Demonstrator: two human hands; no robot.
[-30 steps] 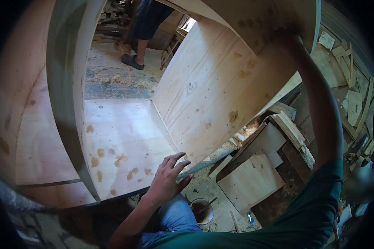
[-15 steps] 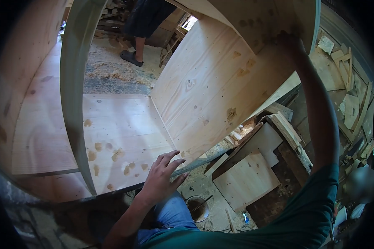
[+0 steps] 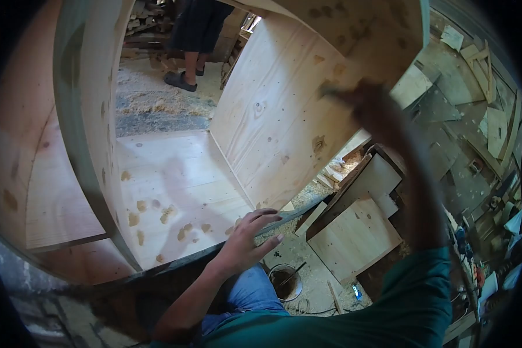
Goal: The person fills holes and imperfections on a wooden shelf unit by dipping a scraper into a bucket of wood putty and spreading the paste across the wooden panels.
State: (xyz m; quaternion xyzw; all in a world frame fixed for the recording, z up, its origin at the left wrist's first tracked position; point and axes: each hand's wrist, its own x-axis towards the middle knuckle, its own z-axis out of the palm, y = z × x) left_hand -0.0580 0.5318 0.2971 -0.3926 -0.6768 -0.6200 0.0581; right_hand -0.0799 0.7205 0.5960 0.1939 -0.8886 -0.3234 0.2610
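A large pale wooden cabinet [image 3: 284,116] stands open before me, its panels dotted with brown filler-like patches. My left hand [image 3: 246,240] is at the front edge of the bottom panel [image 3: 180,197], fingers apart and holding nothing. Whether its fingertips touch the edge I cannot tell. My right hand [image 3: 372,107] is in front of the side panel, beneath the shaded upper panel [image 3: 359,29]. Motion smears it, but the fingers look closed around a small, thin greyish thing [image 3: 333,93] whose kind does not show.
A pot [image 3: 285,283] with a stick in it stands on the floor by my knee. Loose boards [image 3: 354,240] and offcuts [image 3: 496,133] lie to the right. Beyond the cabinet, a person's legs [image 3: 189,66] show on the sawdust-strewn floor.
My right hand has come down and left from the upper panel's corner to in front of the side panel. The view has shifted slightly; my left hand stays by the front edge.
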